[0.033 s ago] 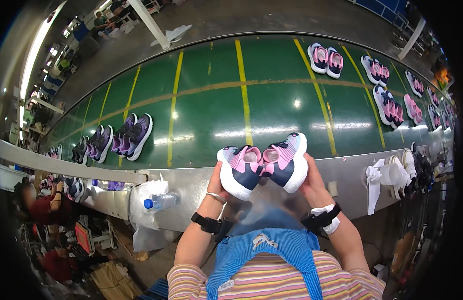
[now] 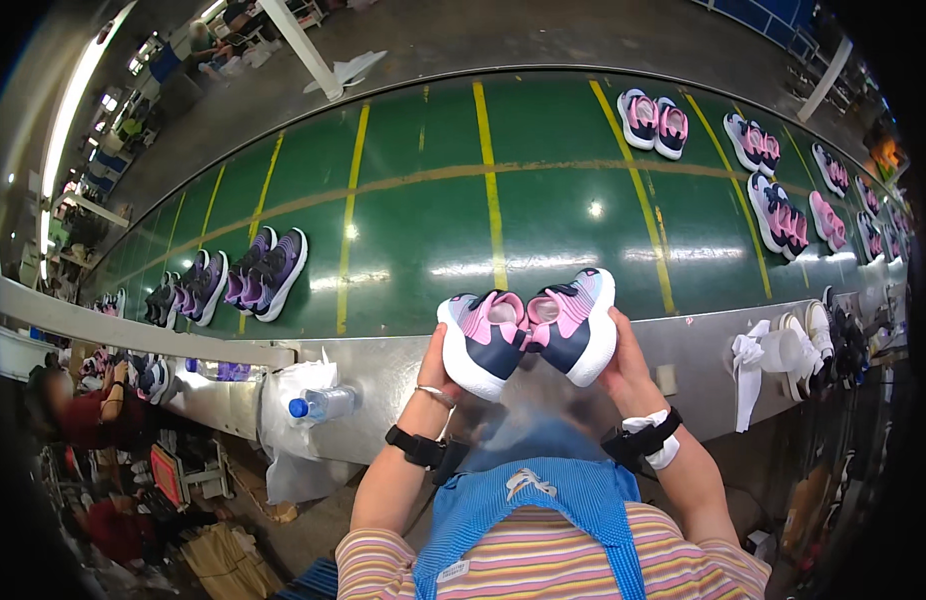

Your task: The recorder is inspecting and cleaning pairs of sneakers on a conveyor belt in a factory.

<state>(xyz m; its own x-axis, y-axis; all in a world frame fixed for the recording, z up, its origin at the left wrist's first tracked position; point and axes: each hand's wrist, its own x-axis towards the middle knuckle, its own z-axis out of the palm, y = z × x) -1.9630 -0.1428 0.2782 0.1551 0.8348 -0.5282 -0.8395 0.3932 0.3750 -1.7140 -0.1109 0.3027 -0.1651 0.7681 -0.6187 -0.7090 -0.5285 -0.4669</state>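
Observation:
I hold a pair of small navy, pink and white sneakers over the metal ledge, one in each hand, heels toward me. My left hand grips the left sneaker by its outer white sole. Around the outer sole of the right sneaker, my right hand is closed. The two sneakers tilt apart, and their inner heel sides meet or nearly meet in the middle. Pink linings show through both openings. The fingers under the shoes are partly hidden.
A green conveyor belt with yellow lines runs across. Purple-black sneakers stand left; navy-pink sneakers stand far right. On the metal ledge are a water bottle and white shoes. A co-worker is at left.

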